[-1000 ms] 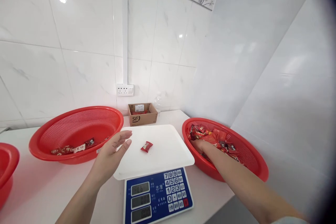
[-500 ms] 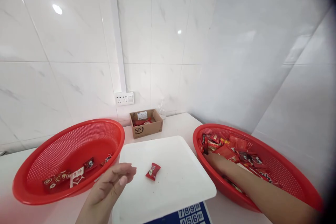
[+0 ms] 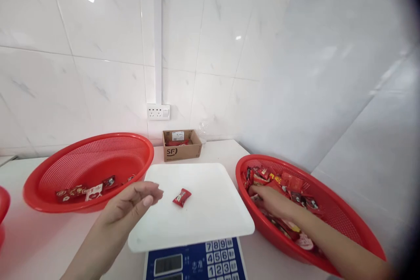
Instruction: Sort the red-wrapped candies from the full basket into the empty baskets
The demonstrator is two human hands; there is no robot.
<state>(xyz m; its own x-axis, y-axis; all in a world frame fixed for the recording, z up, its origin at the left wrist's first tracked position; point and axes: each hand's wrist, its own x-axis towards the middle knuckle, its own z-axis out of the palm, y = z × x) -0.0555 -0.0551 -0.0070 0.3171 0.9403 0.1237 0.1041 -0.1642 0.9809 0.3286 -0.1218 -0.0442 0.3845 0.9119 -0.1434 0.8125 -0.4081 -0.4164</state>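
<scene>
A single red wrapped candy (image 3: pixel 182 197) lies on the white tray of a digital scale (image 3: pixel 210 223). My left hand (image 3: pixel 139 201) hovers over the tray's left edge, fingers loosely curved and thumb a little apart, holding nothing. Inside the red basket on the right (image 3: pixel 348 210), my right hand (image 3: pixel 271 200) reaches among a heap of wrapped candies and packets (image 3: pixel 292 181). Its fingers close around a small dark-and-silver wrapped candy (image 3: pixel 257 200) near the basket's left wall; the fingertips are partly hidden.
A second red basket (image 3: pixel 98 140) on the left holds several packets (image 3: pixel 94 192). Behind the scale stands a cardboard box (image 3: pixel 182 152) with red packets inside, beside a clear plastic item (image 3: pixel 202 130). Another red rim (image 3: pixel 4 203) shows at the left edge. Tiled walls close off the back and right.
The view has shifted, showing more of the scale's keypad and display. My right hand has risen slightly among the packets, its fingers now more visible. My left hand keeps much the same pose.
</scene>
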